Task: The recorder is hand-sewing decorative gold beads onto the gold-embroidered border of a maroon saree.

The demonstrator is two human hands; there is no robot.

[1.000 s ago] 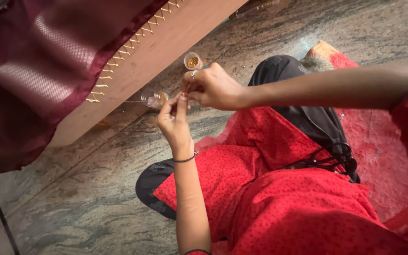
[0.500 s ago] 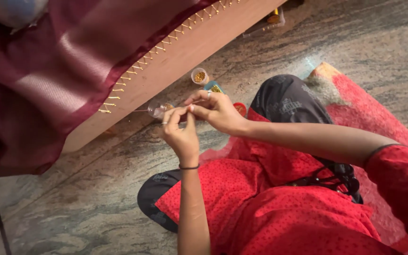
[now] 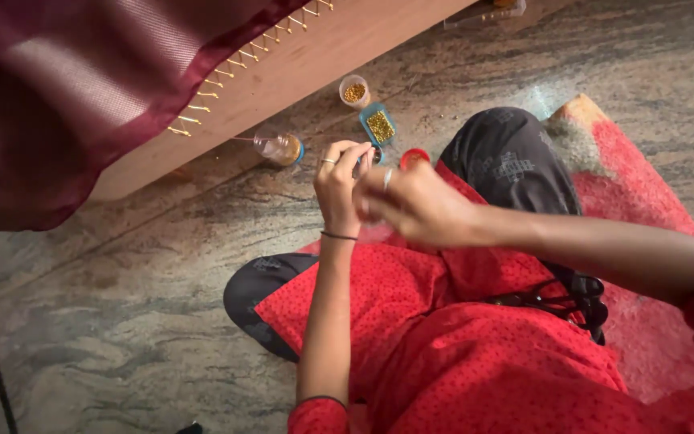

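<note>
A: Hands?
B: Left hand (image 3: 341, 186) and right hand (image 3: 415, 205) meet fingertip to fingertip above the lap, pinched closed; what they pinch is too small to tell.
A: Beads?
B: Blue bead tray (image 3: 379, 125) on the stone floor (image 3: 122, 321), just beyond the fingers, beside a tipped clear jar (image 3: 280, 148).

**Containers on the stone floor, beside the wooden frame**

1. Small round clear pot (image 3: 354, 91), open, holding gold-brown beads; stands nearest the frame's edge.
2. Rectangular blue-rimmed box (image 3: 379, 126), open, filled with yellow-green beads; just beside and below the round pot.
3. Clear jar (image 3: 280, 149), lying tipped on its side, amber contents, bluish base; left of the box.
4. Small red round lid or cup (image 3: 414, 156), partly hidden behind the hands.

No labels, signs or screens visible.
</note>
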